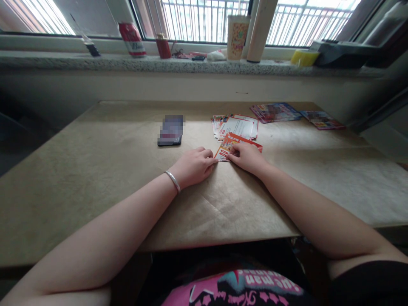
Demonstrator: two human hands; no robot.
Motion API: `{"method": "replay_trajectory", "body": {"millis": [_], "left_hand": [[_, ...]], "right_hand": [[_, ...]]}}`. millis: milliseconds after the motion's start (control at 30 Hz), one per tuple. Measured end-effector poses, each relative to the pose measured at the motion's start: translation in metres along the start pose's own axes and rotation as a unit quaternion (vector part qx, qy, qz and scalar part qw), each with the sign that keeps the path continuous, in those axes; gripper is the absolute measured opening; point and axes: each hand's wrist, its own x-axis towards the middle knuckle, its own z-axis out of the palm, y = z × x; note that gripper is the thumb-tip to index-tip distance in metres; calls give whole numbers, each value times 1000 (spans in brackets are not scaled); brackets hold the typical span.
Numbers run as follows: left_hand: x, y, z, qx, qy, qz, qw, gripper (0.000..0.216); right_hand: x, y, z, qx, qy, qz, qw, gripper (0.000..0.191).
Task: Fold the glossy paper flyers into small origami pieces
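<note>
An orange-and-white printed leaflet [223, 151] lies at a slant on the table in front of me, perhaps with another sheet under it. My right hand [247, 158] rests over it, thumb and fingertips pinched on its near edge. At the leaflet's near left corner is my left hand [196, 165], fingers curled together and the tips on that corner; a silver bangle circles the wrist. Just beyond lies a loose pile of similar leaflets [240, 125], the top one showing a mostly white side. The right hand hides part of the front leaflet.
A phone [170, 131] lies left of the leaflets on the tan table [95, 178]. Two stacks of colourful printed sheets, one larger [276, 111] and one smaller [322, 120], sit at the back right. The windowsill [191, 66] carries a can [132, 40], a paper cup [237, 38] and yellow tape [304, 58].
</note>
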Motion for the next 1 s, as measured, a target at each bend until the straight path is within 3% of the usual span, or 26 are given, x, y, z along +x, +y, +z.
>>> {"method": "replay_trajectory", "body": {"millis": [300,767,1000], "left_hand": [[0,-8,-7,15,-39,-6,999,30],[-3,-8,5,-43,56,-19,997,28],[0,-2,6,-44,34,29,998,29]], "right_hand": [[-1,1,0,-2,0,4,1000,21],[2,-6,7,26,17,-3,1000,20],[2,-6,2,48,9,-3,999,17]]}}
